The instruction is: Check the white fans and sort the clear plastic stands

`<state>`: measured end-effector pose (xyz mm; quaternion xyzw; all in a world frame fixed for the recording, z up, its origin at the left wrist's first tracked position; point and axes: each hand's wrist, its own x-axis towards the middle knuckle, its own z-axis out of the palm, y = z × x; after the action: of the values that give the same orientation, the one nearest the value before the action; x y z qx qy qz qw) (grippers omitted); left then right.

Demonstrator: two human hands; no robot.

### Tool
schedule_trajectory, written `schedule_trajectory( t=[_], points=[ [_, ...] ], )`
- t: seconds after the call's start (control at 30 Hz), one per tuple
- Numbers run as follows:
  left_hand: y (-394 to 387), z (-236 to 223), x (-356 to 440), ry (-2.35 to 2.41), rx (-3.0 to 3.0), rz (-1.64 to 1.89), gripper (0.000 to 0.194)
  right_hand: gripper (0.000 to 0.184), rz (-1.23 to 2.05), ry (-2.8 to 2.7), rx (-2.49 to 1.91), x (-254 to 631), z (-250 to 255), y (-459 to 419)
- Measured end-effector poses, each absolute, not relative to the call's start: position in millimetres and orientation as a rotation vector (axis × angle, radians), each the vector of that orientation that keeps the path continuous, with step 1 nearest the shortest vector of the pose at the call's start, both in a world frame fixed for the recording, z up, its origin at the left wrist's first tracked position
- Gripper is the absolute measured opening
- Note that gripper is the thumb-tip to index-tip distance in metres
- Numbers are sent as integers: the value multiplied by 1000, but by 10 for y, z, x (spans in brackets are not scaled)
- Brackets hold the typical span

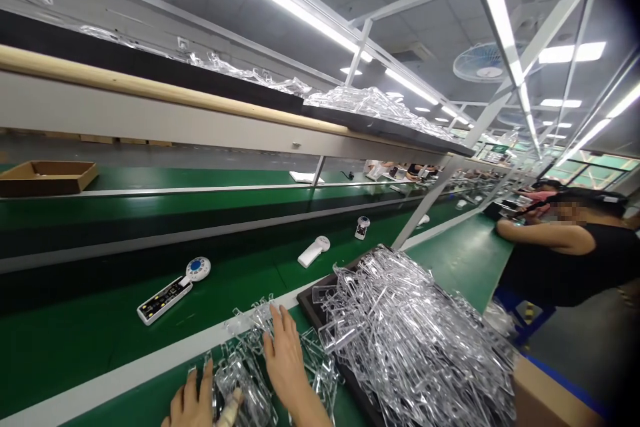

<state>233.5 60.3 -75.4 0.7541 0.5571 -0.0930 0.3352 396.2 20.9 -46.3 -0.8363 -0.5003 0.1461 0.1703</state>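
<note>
My left hand [193,400] is at the bottom edge of the view, with its fingers and pale-covered thumb closed around a clear plastic insert [245,390]. This insert lies in a loose tangle of similar pieces on the green conveyor belt [100,360]. My right hand [284,353] reaches up beside it, fingers apart, with the fingertips against the clear plastic. To the right, a tall heap of clear plastic inserts [410,340] fills a black tray [313,300].
Several white handheld devices lie on the belt, including one with a blue dial [173,290]. A brown cardboard tray [47,178] sits on the far belt. A co-worker in a black top [565,260] leans over the line at right. Metal shelf supports stand overhead.
</note>
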Motion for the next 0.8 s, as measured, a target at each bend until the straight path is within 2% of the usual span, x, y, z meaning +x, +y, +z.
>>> schedule_trajectory(
  t=[0.13,0.3,0.53,0.63,0.8],
  points=[
    [662,-917,2465,1404,1906,-95,76,53,363,-1428,-2520,4113,-595,440],
    [632,-1068,2695,1327,1843,87,73,54,328,-1381,-2554,4230,-622,263],
    [517,-835,2998,1348,1771,108,71,45,309,-1285,-2525,4386,-542,59],
    [517,-772,2982,1355,1700,137,77,48,308,-1219,-2470,4393,-568,51],
    [402,-837,2840,1314,1559,393,85,51,289,-1069,-2323,4398,-561,-28]
  ],
)
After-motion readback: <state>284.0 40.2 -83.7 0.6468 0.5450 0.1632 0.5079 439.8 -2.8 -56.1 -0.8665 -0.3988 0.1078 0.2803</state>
